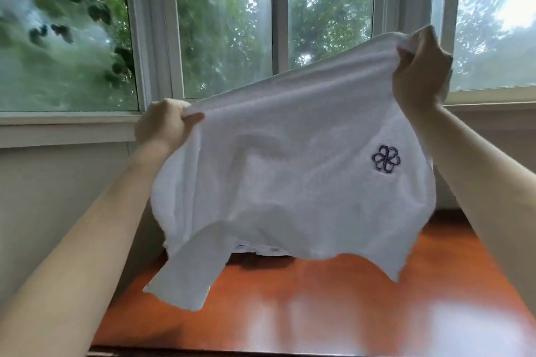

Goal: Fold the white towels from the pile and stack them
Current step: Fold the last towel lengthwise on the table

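The towel [290, 177] is hanging in the air over the worktop [348, 313]. The left grip [166, 126] and right grip [420, 72] are each pinching a top corner. It is looking soft and floppy, so holding the corners is seeming best.

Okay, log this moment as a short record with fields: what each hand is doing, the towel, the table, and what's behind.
left hand: grips the upper left corner of the towel
right hand: grips the upper right corner, held higher
towel: white, spread out in the air, hanging over the table
logo: dark blue, embroidered, towards the towel's right side
table: glossy reddish-brown wood
behind towel: strip of white fabric on the table, mostly hidden
background: window, green trees outside
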{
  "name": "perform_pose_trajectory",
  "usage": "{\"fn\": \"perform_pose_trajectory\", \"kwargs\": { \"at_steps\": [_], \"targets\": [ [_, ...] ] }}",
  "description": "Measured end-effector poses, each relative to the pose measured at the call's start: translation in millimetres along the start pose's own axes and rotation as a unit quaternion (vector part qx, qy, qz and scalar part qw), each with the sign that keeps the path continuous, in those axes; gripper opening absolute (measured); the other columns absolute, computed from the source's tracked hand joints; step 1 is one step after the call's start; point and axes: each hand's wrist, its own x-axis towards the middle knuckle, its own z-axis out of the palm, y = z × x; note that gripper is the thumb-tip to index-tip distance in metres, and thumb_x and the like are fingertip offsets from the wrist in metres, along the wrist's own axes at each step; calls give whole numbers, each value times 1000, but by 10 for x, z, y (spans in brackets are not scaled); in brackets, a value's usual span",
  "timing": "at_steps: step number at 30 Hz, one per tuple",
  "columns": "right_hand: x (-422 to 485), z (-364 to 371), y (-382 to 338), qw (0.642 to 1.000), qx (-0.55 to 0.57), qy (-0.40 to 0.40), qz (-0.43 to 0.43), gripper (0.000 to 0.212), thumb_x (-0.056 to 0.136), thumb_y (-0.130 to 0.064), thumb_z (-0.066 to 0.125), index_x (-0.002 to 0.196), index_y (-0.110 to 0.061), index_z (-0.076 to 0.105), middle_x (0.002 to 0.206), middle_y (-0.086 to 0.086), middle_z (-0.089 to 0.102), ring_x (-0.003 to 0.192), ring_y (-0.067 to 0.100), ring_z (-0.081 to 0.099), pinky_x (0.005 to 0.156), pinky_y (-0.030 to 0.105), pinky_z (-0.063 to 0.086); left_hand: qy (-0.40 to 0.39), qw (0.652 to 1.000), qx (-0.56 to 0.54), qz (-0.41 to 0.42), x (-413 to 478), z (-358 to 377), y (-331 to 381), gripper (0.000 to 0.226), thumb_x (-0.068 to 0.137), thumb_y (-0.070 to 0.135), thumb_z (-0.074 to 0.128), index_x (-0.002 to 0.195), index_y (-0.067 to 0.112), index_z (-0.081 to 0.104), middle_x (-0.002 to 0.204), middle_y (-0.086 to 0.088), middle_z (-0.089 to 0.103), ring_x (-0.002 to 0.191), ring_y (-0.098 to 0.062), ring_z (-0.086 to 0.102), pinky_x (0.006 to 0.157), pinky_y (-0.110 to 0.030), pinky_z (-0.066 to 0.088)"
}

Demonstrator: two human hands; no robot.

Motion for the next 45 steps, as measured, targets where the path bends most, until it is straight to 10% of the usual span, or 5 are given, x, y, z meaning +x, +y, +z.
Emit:
{"fn": "perform_pose_trajectory", "kwargs": {
  "at_steps": [5,11,33,39,45],
  "targets": [
    [-196,101,137,998,-28,-56,-4,18,97,-17,47,111,-8,53,102,20,66,95,38,63,68,35,43,-44,987,94,-122,-262,343,-501,24,93,40,58,87,21,71,95,-16,68,92,-40,61,71,-36,44],
    [-359,197,210,995,-32,-87,24,19,98,-19,48,112,-9,54,101,19,66,94,36,63,69,36,45,23,974,91,-208,-444,587,-667,27,101,27,37,103,6,53,105,-29,60,95,-46,56,70,-41,38],
    [-165,-136,855,988,-77,-82,111,24,93,-22,51,107,-4,59,106,27,63,101,42,58,80,37,44,197,979,38,23,26,565,-363,31,98,23,48,97,-7,54,114,-36,45,104,-46,45,91,-51,34],
    [-873,654,1754,935,-127,-257,208,10,91,-19,52,93,-13,60,104,21,63,98,37,58,74,33,40,-86,990,0,-110,-175,1700,-765,32,97,22,52,104,-9,56,120,-31,45,108,-41,48,92,-43,36],
    [-1933,1412,2549,831,-315,-392,237,25,92,-20,49,113,-19,62,122,12,54,117,34,46,96,35,40,-469,870,106,-113,-1037,2801,-1390,53,96,39,50,137,10,34,148,-16,27,135,-27,34,104,-30,30]
  ]
}}
